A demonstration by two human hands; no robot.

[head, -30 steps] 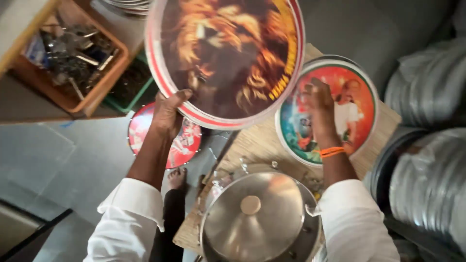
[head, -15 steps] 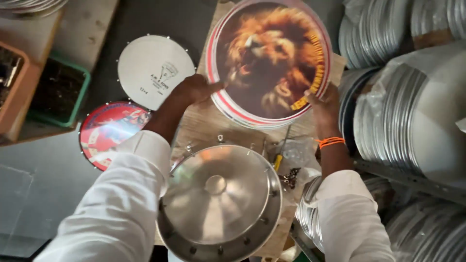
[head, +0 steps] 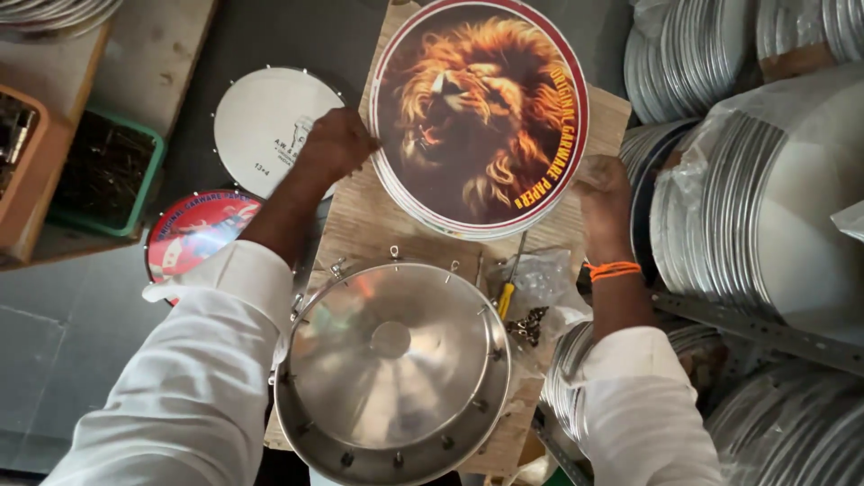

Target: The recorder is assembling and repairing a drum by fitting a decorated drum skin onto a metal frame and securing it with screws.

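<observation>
From the head view, we hold a round lion-printed drumhead (head: pixel 479 117) up in the upper middle of the frame, above the wooden counter (head: pixel 360 225). Our left hand (head: pixel 335 144) grips its left rim, fingers curled over the edge; our right hand (head: pixel 605 193), with an orange band at the wrist, clasps the lower right rim. Beneath the top sheet we see more rims showing, so it looks like a small stack. We judge it light and thin but wide, stiff at the hoop and likely springy in the printed skin, so the rim on two opposite sides is the place to hold, not the face. The glossy print may be slippery and easy to scuff.

Lower centre, a shiny steel bowl-shaped shell (head: pixel 392 360) sits on the counter, small hooks around its lip. A yellow-handled screwdriver (head: pixel 508 286) lies just beside it, near a plastic bag of dark screws (head: pixel 533 310). At left, a white drumhead (head: pixel 270 121) and a red printed one (head: pixel 193 236) lie on the floor. Stacked metal hoops (head: pixel 720 180) fill the right.
</observation>
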